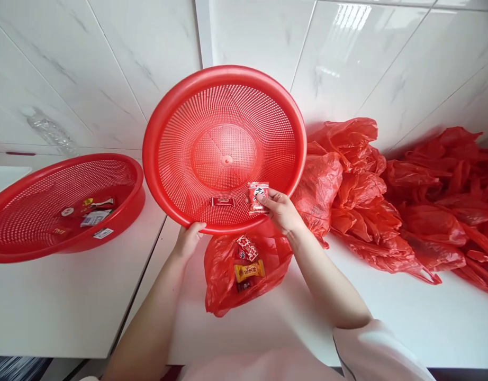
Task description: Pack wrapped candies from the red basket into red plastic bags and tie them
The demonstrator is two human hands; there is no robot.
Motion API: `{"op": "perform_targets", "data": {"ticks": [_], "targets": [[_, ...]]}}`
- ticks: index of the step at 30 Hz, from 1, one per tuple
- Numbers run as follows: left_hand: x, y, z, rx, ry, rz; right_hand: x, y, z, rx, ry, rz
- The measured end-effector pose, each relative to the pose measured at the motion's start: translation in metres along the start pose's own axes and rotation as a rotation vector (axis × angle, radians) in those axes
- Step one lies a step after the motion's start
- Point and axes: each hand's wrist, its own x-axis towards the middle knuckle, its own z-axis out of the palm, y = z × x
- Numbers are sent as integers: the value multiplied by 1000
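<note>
A large red plastic basket [228, 74] with mesh walls is tilted toward me above the table. My left hand [188, 238] grips its lower left rim, thumb over the edge. Between the fingers of my right hand [281, 211] is a small red-and-white snack packet [259, 198], held over the basket's lower right side. One dark red wrapped snack [223, 201] lies inside the basket. Below the rim sits an open red plastic bag [220, 286] containing a yellow packet [250, 271], a red-and-white patterned packet [247, 247] and a dark wrapped piece [244, 286].
A second red basket [136, 196] stands at the left with several small packets in it. Several filled red plastic bags [359, 206] are piled along the wall at the right. A clear plastic bottle [51, 129] lies at the back left. The white table [69, 307] has a seam.
</note>
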Motion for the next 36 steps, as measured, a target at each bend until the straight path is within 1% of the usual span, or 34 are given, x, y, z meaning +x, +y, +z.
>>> {"op": "perform_targets", "data": {"ticks": [3,7,12,15,17,18,21,22,23,24,27,28,30,32,34,35,36], "targets": [[0,5,-1,-4,-12,12,-3,-7,-2,-9,-4,5],[0,7,-1,-1,13,27,-5,-12,-5,-38,3,2],[0,8,2,-14,19,17,-6,-12,-7,-88,-33,-12],[-1,9,3,-34,6,11,-8,-16,-9,-152,-73,-51],[-1,9,3,-46,-2,14,-10,-21,-12,-251,-151,-72],[-1,8,2,-51,-5,18,-12,-24,-13,-323,-217,-65],[-1,7,2,-48,-18,15,-19,-32,-15,-584,-456,39],[-1,6,2,-38,-19,7,-20,-32,-14,-659,-500,64],[-2,5,2,-28,-22,0,-21,-31,-12,-725,-500,56],[-2,4,3,-19,-28,-6,-21,-28,-9,-783,-450,11],[-7,1,8,7,-66,-32,-17,-10,3,-950,-193,-230],[-10,0,11,17,-93,-52,-15,-2,7,-1007,-143,-288],[-16,-1,17,43,-160,-99,-11,14,13,-1118,-133,-335],[-21,-1,21,73,-215,-142,-8,27,16,-1190,-157,-322],[-23,-3,22,89,-225,-173,-5,35,16,-1132,-140,-288],[-23,-4,21,83,-216,-182,-3,36,16,-1027,-116,-258],[-21,-5,19,66,-203,-182,-2,35,15,-870,-87,-214]]}}
